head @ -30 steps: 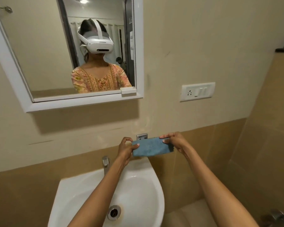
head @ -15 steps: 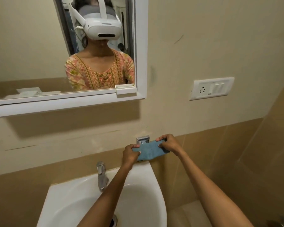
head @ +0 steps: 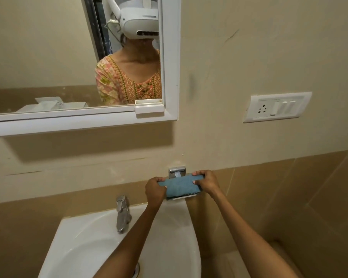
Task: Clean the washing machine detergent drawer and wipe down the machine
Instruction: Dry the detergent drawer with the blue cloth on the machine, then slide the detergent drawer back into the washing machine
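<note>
Blue cloth: folded into a flat band and held stretched level between both hands, close to the wall, above the far right corner of the basin.

Head view, findings:

- Left hand grips the cloth's left end. The fingers are curled over the top edge and closed on the fabric.
- Right hand grips the right end. The fingers are curled over the top edge, with the thumb against the near face, pinching it.
- Chrome wall holder sits directly behind the cloth. Its bracket shows above the cloth's top edge and a metal rail shows just under the lower edge. Whether the cloth rests on the rail or only hangs in front of it cannot be told.
- Tap stands on the back rim of the white basin, left of the left hand and apart from it.
- Both forearms reach out over the basin.
- Mirror, white-framed, hangs on the wall above and to the left. A small white tray sits at its lower right corner. A white plastic item lies along its lower edge to the left; what it is cannot be told.
- Switch plate is mounted on the wall to the right of the mirror, well above the right hand.
</note>
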